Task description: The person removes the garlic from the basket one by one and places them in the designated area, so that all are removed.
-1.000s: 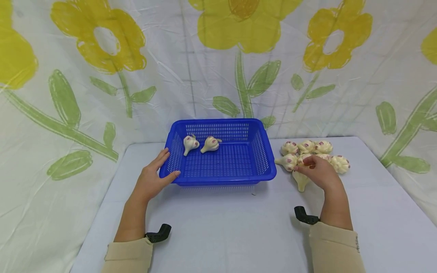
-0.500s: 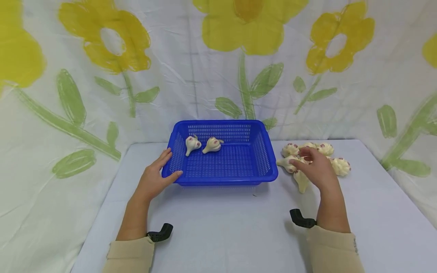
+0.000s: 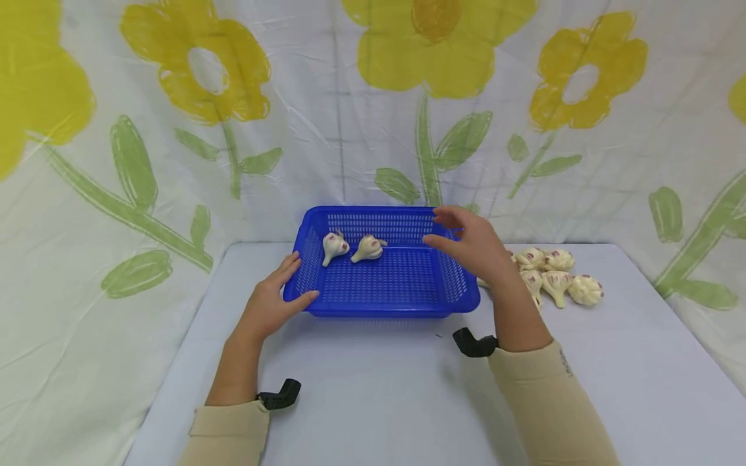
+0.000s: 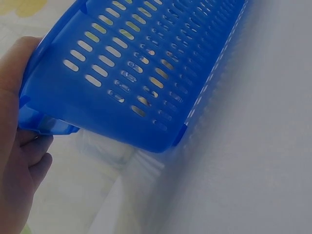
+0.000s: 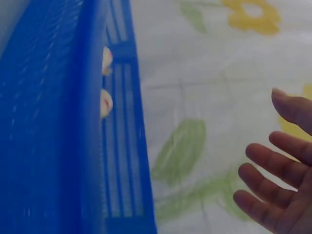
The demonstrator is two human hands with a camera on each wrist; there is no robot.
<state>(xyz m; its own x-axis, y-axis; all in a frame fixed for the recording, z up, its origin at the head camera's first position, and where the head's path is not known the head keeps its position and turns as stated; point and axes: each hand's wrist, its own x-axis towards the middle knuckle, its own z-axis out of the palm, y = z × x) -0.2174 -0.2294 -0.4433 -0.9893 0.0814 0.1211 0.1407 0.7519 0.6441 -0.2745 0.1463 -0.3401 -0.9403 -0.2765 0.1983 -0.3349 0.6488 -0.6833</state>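
Observation:
A blue plastic basket (image 3: 384,313) with slotted sides stands on the table. In it, towards the back left, lie two garlic bulbs, one whitish garlic bulb (image 3: 335,247) and another garlic bulb (image 3: 367,248) beside it. My left hand (image 3: 271,307) holds the basket's left end by the rim; the left wrist view shows its curled fingers (image 4: 41,168) under the rim. Above the basket's right end hovers my right hand (image 3: 473,244), thumb and fingers spread. Seen in the right wrist view, that right hand (image 5: 282,180) holds nothing.
Several more garlic bulbs (image 3: 556,282) lie heaped on the white-covered table (image 3: 373,395) to the basket's right, partly hidden by my right forearm. A flower-printed curtain (image 3: 303,129) hangs behind the table.
My right hand has moved left, from the garlic heap to above the basket's right end. The left hand stays on the basket, and the head view has shifted slightly.

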